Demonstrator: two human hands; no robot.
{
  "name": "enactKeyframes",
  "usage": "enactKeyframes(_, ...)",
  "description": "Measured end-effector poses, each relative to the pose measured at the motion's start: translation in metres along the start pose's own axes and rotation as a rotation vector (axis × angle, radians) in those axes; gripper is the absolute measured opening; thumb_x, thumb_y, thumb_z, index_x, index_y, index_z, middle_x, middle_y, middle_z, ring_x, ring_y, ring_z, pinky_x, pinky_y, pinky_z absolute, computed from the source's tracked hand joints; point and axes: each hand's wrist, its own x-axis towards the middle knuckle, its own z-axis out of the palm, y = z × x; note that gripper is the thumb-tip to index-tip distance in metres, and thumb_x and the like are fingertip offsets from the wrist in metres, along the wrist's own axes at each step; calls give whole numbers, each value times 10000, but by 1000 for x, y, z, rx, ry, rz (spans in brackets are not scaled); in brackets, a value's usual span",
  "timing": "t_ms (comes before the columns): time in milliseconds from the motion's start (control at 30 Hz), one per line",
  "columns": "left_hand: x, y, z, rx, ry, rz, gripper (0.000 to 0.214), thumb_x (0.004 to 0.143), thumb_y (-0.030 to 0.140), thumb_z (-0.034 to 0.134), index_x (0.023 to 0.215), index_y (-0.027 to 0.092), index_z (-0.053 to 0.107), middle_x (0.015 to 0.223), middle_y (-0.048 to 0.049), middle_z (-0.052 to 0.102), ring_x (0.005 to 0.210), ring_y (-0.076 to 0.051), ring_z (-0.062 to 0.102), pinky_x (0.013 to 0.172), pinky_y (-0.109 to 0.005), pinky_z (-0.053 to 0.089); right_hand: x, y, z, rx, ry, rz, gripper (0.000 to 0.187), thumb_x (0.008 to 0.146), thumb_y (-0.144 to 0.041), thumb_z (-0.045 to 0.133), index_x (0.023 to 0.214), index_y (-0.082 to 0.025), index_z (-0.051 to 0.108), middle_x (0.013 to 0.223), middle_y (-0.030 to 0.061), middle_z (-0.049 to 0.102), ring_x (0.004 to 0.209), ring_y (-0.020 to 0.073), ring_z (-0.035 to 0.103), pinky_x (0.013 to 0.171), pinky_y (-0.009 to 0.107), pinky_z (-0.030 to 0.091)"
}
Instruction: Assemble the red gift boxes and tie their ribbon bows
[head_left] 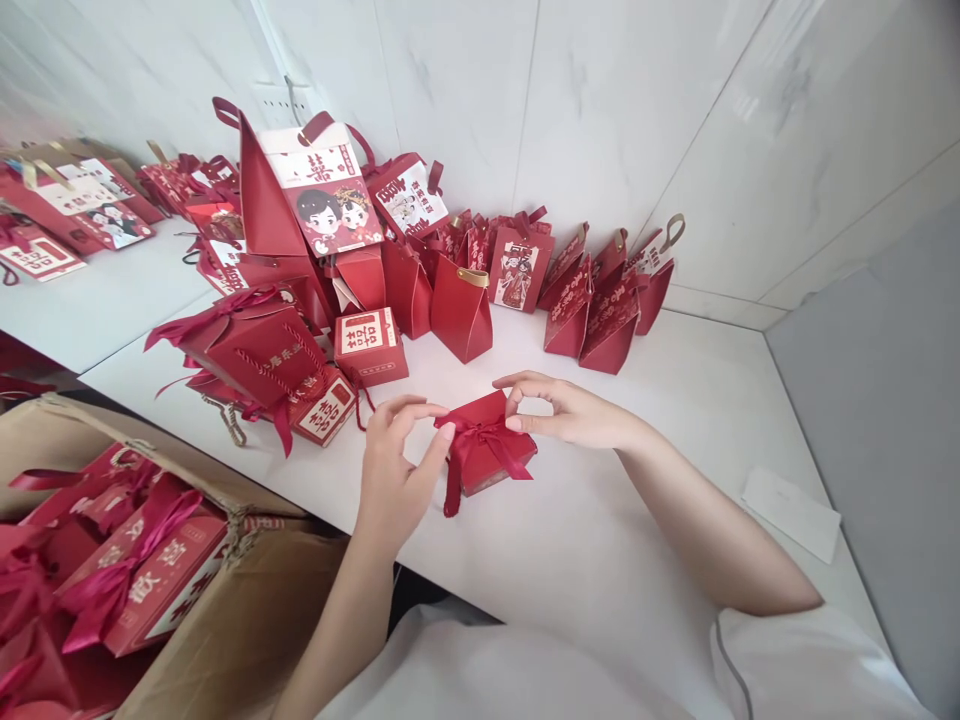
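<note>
A small red gift box (491, 470) with a red ribbon bow (480, 440) lies on the white table (600, 530) in front of me. My left hand (394, 465) is at the box's left side, its thumb and forefinger pinched on a loop of the ribbon. My right hand (562, 410) is at the box's right top corner, fingers curled and pinching the ribbon's other loop. Ribbon tails hang down the box's front.
Many red gift bags and boxes (337, 260) crowd the back of the table along the wall. A cardboard carton (225, 600) at lower left holds several ribboned red boxes. A white paper slip (791, 510) lies at the right.
</note>
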Motion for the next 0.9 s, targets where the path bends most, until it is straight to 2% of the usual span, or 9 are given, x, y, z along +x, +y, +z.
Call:
enactKeyframes(67, 6, 1, 10, -18, -40, 50, 154, 860, 363, 610, 928, 269, 710, 1214, -66, 556, 1192, -256, 505, 924, -375, 451, 1, 1, 2, -17, -27, 0, 245, 854, -482, 645, 906, -243, 660, 1405, 75, 499, 1282, 285, 500, 1065, 472, 382)
enactKeyframes(200, 11, -3, 27, -81, -150, -7, 128, 843, 344, 621, 851, 245, 702, 1258, -77, 542, 1204, -268, 498, 751, -320, 496, 3, 4, 5, 2, -15, 20, 249, 877, -483, 614, 885, -242, 674, 1440, 67, 478, 1319, 278, 465, 1107, 481, 323)
enactKeyframes(333, 10, -7, 33, -137, -196, -14, 104, 835, 315, 626, 815, 228, 680, 1276, -73, 540, 1190, -260, 524, 853, -354, 490, 8, 8, 8, 151, -20, 60, 311, 887, -515, 592, 861, -216, 673, 1447, 83, 477, 1369, 279, 404, 1097, 479, 318)
enactKeyframes(533, 10, -10, 35, -156, -237, 23, 68, 806, 266, 644, 824, 225, 696, 1308, -81, 528, 1196, -273, 538, 961, -405, 459, 16, 14, 13, 348, -65, 104, 435, 877, -557, 586, 710, -164, 670, 1397, 86, 529, 1206, 258, 541, 998, 410, 406)
enactKeyframes(600, 10, -12, 38, -162, -241, 29, 58, 795, 231, 636, 808, 223, 691, 1298, -78, 538, 1184, -272, 547, 982, -414, 449, 18, 14, 14, 362, -51, 114, 445, 881, -573, 569, 753, -169, 706, 1395, 72, 534, 1162, 247, 560, 986, 400, 413)
enactKeyframes(733, 10, -15, 44, -222, -238, 6, 75, 763, 164, 600, 760, 212, 658, 1246, -71, 566, 1163, -260, 560, 1002, -412, 436, 19, 16, 15, 359, -22, 106, 411, 889, -575, 559, 936, -219, 759, 1384, 63, 537, 1235, 249, 515, 1023, 388, 397)
enactKeyframes(900, 11, -16, 49, -276, -220, 22, 109, 734, 117, 557, 729, 205, 621, 1185, -70, 582, 1177, -245, 549, 1009, -390, 427, 22, 22, 19, 356, -5, 110, 418, 891, -587, 548, 920, -229, 761, 1364, 61, 545, 1236, 248, 520, 1040, 398, 395)
